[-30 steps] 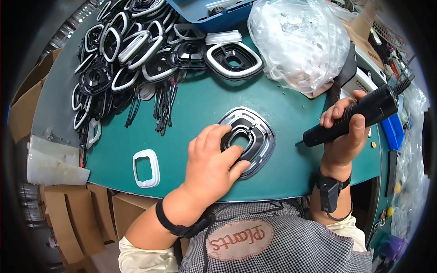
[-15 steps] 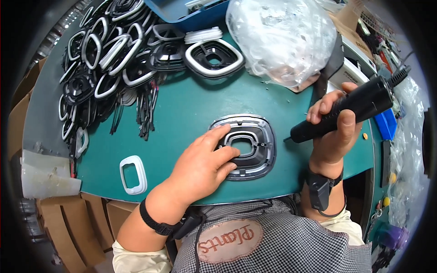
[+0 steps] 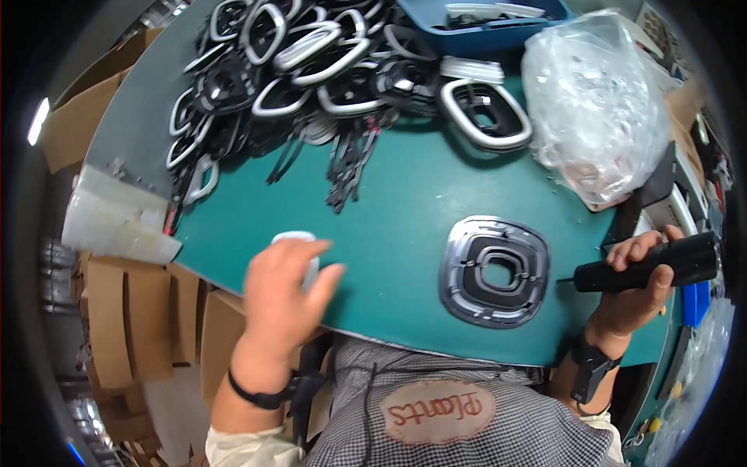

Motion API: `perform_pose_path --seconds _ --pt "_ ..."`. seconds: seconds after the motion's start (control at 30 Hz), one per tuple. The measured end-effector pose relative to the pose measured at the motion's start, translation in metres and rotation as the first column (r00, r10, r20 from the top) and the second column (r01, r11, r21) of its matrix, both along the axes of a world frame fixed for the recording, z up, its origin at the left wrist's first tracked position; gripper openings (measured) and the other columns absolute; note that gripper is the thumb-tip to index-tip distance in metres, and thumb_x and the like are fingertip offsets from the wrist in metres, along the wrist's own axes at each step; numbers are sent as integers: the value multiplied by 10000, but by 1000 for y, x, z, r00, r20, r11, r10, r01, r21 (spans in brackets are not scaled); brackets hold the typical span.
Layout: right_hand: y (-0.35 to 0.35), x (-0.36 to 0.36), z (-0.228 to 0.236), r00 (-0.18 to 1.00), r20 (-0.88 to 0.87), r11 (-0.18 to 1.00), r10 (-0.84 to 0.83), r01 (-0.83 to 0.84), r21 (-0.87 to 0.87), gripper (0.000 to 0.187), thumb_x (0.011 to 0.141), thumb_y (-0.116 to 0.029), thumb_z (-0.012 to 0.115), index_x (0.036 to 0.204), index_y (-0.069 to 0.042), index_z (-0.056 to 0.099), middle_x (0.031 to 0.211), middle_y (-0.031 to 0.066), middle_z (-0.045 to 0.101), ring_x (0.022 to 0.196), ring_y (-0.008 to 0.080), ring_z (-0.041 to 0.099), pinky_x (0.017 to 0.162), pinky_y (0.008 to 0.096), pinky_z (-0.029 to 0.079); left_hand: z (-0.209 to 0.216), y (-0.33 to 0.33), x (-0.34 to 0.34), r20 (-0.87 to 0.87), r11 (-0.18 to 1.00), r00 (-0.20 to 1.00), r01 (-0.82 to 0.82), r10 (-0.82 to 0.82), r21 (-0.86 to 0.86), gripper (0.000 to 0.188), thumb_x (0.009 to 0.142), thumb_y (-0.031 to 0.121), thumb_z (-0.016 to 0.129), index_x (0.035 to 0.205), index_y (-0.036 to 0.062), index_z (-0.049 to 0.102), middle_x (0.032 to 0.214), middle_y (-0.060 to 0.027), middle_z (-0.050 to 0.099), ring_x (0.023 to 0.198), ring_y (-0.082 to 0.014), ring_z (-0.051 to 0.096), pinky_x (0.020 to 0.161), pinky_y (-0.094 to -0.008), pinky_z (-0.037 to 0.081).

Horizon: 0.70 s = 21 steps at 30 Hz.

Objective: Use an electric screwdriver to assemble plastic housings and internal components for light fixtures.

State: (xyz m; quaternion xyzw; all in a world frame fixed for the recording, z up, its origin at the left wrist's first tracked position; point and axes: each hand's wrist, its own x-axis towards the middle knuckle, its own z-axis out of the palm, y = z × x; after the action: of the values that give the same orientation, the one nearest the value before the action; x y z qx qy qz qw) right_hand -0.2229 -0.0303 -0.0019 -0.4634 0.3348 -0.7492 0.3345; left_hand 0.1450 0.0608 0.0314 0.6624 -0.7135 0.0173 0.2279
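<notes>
My left hand [image 3: 282, 292], slightly blurred, is over a small white rounded frame [image 3: 292, 236] near the table's front edge. Its thumb and fingers are apart, and they hide most of the frame; contact cannot be made out. My right hand [image 3: 627, 307] is wrapped around a black electric screwdriver [image 3: 681, 262], its thin bit pointing left. Between the hands a black rounded-square housing [image 3: 468, 274] lies flat on the green table, with a ringed opening in its middle. Neither hand touches it.
Black housings with white and grey rims [image 3: 342, 62] are piled at the back left, with dark cables [image 3: 342, 171] in front. A blue bin [image 3: 482, 39] and a clear plastic bag [image 3: 595, 109] stand at the back. Cardboard boxes [image 3: 148, 319] are beyond the left edge.
My left hand has left the black housing and moved left to the white frame. My right hand keeps its hold on the screwdriver. The whole view has shifted, moving the scene rightward.
</notes>
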Motion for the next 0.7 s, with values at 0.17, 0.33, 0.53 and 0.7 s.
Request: perform_pose_path --seconds 0.17,0.33,0.53,0.7 --pt "-2 9 5 1000 23 1000 -20 20 11 727 802 -509 710 1263 -26 423 776 69 514 568 150 533 544 289 472 -32 35 34 196 970 969 -181 148 164 315 669 161 821 881 52 615 1096 -136 603 1062 -359 566 878 -465 452" --pt "2 5 7 999 36 999 -38 37 30 722 800 -489 723 1268 -35 412 773 70 520 570 151 537 548 292 478 -36 -2 23 140 993 990 -33 17 110 261 685 98 793 858 54 604 1156 -159 573 1164 -405 513 968 -489 423" --pt "1 4 6 995 99 999 16 -20 31 712 787 -437 760 1259 -36 410 770 77 530 582 161 545 558 296 485 -20 -21 38 149 977 989 -29 -3 213 207 665 57 779 782 29 611 1005 -132 619 1020 -353 570 872 -446 456" --pt "1 4 9 997 73 999 20 -23 35 720 774 -463 770 1238 -34 425 765 77 536 580 165 552 557 298 490 17 -18 15 70 990 998 -17 7 137 174 723 -15 719 858 51 630 1129 -140 556 1068 -319 519 900 -402 435"
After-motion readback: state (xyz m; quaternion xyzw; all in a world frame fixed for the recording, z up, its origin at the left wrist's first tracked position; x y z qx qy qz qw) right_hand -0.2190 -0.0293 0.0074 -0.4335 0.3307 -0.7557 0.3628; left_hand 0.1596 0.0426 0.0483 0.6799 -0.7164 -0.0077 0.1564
